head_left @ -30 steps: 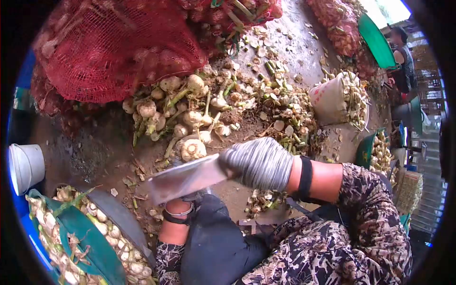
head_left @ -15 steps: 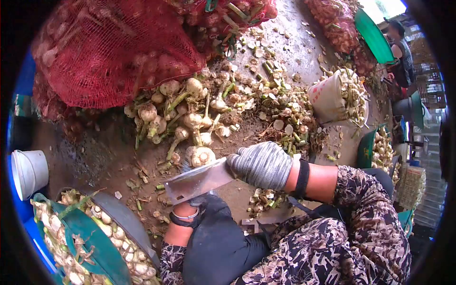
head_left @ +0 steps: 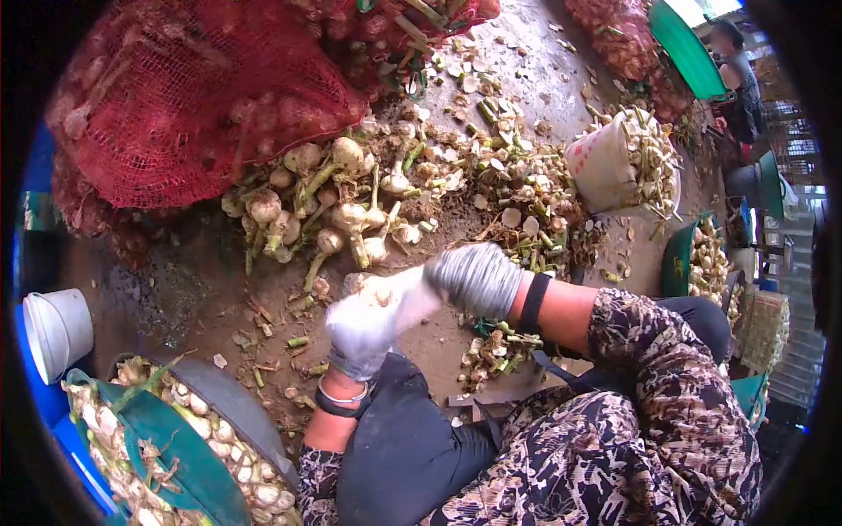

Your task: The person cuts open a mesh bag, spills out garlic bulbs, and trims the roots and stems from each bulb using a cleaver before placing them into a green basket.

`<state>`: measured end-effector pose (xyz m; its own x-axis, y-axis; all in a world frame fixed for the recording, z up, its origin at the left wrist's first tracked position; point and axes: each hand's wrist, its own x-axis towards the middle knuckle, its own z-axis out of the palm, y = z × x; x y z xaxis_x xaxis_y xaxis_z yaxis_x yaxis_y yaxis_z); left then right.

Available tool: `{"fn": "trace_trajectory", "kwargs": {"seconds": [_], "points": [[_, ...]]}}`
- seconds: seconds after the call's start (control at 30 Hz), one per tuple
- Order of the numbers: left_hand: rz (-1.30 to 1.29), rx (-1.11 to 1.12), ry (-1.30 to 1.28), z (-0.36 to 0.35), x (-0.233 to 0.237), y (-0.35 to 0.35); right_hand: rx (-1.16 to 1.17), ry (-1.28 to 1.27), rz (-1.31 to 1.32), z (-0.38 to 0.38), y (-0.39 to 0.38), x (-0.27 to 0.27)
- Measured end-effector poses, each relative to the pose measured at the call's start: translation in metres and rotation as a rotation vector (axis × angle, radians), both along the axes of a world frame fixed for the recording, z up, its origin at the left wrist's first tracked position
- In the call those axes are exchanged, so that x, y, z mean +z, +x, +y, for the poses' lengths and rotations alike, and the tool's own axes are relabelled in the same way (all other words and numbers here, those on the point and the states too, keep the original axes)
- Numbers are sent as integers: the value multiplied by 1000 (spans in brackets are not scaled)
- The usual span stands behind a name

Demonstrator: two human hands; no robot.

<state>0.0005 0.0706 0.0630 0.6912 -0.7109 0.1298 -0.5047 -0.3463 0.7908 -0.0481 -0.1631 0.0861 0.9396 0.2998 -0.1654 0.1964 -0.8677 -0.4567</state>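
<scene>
My left hand (head_left: 360,331), in a pale glove blurred by motion, is closed around a garlic bulb (head_left: 377,294) in front of my knees. My right hand (head_left: 475,279), in a grey striped glove, grips a cleaver whose blurred blade (head_left: 416,302) lies against the bulb side of my left hand. Just beyond them, a heap of garlic bulbs with stems (head_left: 349,215) rests on the muddy ground.
A red mesh sack of garlic (head_left: 210,105) stands at upper left. Cut stems surround a tipped white bucket (head_left: 605,167). Filled baskets (head_left: 189,447) sit lower left, near a white pail (head_left: 57,320). A person (head_left: 741,83) is at upper right.
My left hand has risen into view from behind the blade. My right hand and the cleaver have moved up and turned, and the blade is now smeared by motion.
</scene>
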Motion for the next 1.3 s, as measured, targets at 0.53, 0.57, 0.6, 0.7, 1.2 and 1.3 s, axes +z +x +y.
{"fn": "trace_trajectory", "kwargs": {"seconds": [0.53, 0.57, 0.6, 0.7, 1.2, 1.3], "points": [[804, 295, -568, -12, -34, 12, -579, 944, 300, 20, 13, 10], [987, 321, -659, -8, -45, 11, -572, 920, 266, 22, 10, 5], [948, 256, -578, -7, -51, 12, -558, 895, 226, 25, 8, 1], [741, 136, -272, -7, -81, 9, -442, 747, 221, 32, 2, -1], [299, 595, -1128, 140, 116, 28, -590, 242, 279, -70, -51, -57], [593, 33, -1694, 136, 163, 30, -626, 372, 243, -52, -44, -38]]}}
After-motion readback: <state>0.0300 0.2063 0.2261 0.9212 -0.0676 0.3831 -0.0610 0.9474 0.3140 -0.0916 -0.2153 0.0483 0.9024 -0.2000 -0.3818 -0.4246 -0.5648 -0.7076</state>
